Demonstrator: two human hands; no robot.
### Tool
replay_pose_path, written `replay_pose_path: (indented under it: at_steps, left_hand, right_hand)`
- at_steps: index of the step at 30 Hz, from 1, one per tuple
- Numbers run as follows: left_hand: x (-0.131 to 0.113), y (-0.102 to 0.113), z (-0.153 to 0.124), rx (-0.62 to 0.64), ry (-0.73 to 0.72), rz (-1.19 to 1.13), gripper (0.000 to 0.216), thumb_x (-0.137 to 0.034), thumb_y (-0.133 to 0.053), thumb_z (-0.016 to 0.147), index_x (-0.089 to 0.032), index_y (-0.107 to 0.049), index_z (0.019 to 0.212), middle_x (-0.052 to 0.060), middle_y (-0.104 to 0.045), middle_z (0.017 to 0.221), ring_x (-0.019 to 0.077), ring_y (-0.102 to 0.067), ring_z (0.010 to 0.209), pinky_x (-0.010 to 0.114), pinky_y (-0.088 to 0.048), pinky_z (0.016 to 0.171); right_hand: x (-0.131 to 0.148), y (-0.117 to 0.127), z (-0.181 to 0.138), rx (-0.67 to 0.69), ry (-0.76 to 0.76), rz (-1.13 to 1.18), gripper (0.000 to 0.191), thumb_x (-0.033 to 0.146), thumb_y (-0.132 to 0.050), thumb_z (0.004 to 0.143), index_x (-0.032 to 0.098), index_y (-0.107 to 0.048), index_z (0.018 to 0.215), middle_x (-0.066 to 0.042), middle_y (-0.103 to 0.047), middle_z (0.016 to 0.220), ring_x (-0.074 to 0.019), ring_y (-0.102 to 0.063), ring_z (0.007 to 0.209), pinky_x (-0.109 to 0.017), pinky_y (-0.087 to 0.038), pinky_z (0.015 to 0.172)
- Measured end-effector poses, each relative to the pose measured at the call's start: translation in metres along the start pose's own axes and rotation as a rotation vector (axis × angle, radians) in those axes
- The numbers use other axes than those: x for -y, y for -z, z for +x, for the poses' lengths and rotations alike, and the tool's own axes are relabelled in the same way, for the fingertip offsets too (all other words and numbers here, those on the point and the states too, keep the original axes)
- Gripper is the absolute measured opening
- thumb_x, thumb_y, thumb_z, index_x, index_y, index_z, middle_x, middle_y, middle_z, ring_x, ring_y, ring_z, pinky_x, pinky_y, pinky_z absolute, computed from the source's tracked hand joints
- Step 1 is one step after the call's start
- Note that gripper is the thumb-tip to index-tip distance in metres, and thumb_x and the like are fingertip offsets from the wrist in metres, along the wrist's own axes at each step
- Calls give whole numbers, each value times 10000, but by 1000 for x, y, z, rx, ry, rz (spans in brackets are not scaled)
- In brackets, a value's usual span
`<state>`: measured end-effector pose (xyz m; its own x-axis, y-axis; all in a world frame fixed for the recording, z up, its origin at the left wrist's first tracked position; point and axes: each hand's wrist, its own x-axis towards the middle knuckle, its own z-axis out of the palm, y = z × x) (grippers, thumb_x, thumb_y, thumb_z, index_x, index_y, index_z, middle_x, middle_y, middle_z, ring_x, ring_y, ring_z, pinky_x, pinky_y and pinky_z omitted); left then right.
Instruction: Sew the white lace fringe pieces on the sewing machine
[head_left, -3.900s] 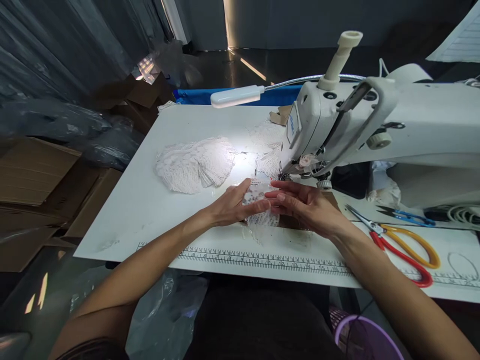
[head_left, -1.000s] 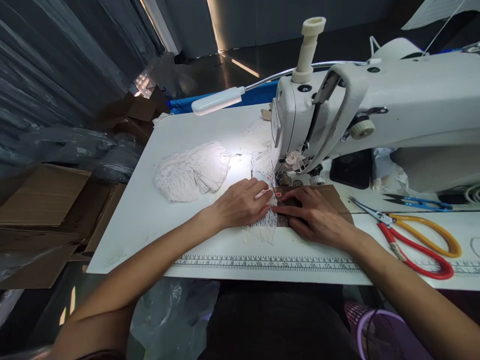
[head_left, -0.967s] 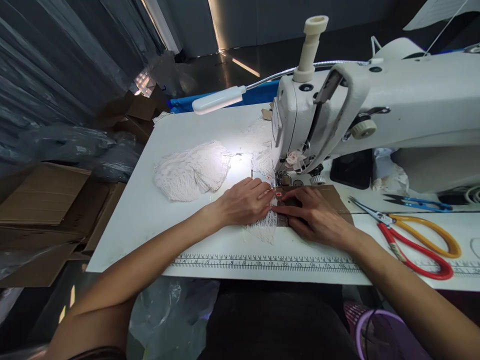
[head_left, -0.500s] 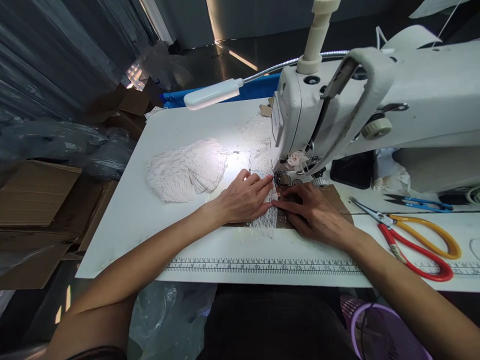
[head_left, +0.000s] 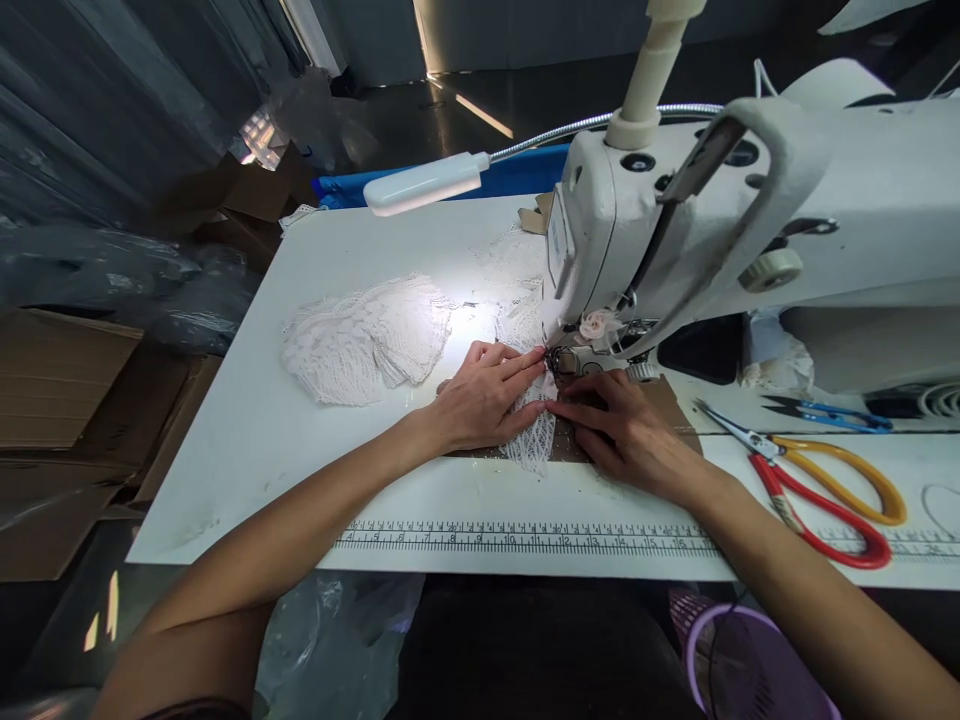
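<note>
A strip of white lace (head_left: 534, 440) runs under the needle area of a white sewing machine (head_left: 592, 220). My left hand (head_left: 487, 395) lies flat on the lace, fingers stretched toward the presser foot (head_left: 553, 360) and thumb near the lace's right edge. To the right, my right hand (head_left: 619, 420) rests palm down with its fingers apart, one fingertip touching that edge beside my left thumb. Brown board (head_left: 574, 445) shows beneath both hands. Left of them lies a pile of white lace pieces (head_left: 367, 340). The stitching point is partly hidden.
Red-and-yellow-handled scissors (head_left: 817, 490) and blue snips (head_left: 829, 412) lie at right. A ruler strip (head_left: 517, 540) runs along the table's front edge. The lamp (head_left: 426, 183) hangs over the table. Cardboard boxes (head_left: 67, 390) stand left; a purple basket (head_left: 697, 650) is below.
My view has shifted slightly, so the machine and scissors sit a little differently in the picture. Both hands keep nearly the same pose on the lace.
</note>
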<state>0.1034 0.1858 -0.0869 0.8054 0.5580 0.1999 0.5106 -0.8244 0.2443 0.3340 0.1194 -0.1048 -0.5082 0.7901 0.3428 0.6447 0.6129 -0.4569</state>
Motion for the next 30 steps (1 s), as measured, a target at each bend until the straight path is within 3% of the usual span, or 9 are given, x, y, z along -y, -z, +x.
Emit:
replay_pose_path:
  at_steps: [12,17,22,30]
  left_hand:
    - [-2,-4,-1,-2,-13,66,490,-420,-397,985,-92,-521,1328,164,-466,1459,311,-483,1136,506,-335,954]
    - [-8,-5,-2,-83,-12,152,452,-386,-396,987,-77,-536,1285,190,-484,1423,311,-493,1151,484,-332,970]
    - [-9,-8,-3,-132,-117,136,302,-281,-403,988,-130,-635,1107,108,-666,1171,230,-578,932,431,-373,910]
    - [-6,-6,-2,-169,-167,219,311,-317,-450,970,-133,-651,1120,114,-658,1213,238,-601,897,450,-410,851]
  right_hand:
    - [3,0,-1,16,-23,-1,377,171,-513,925,284,-635,1264,-108,-569,1175,-289,-524,1103,-536,-460,958]
    - [4,0,-1,31,-25,-9,416,161,-513,920,297,-603,1302,-108,-545,1176,-287,-514,1111,-534,-461,956]
    - [5,1,-1,34,-4,-49,419,160,-498,930,284,-593,1319,-121,-536,1180,-296,-512,1110,-533,-476,938]
    - [8,-1,-3,27,-32,-124,377,193,-479,947,227,-602,1301,-157,-496,1222,-322,-503,1112,-524,-523,871]
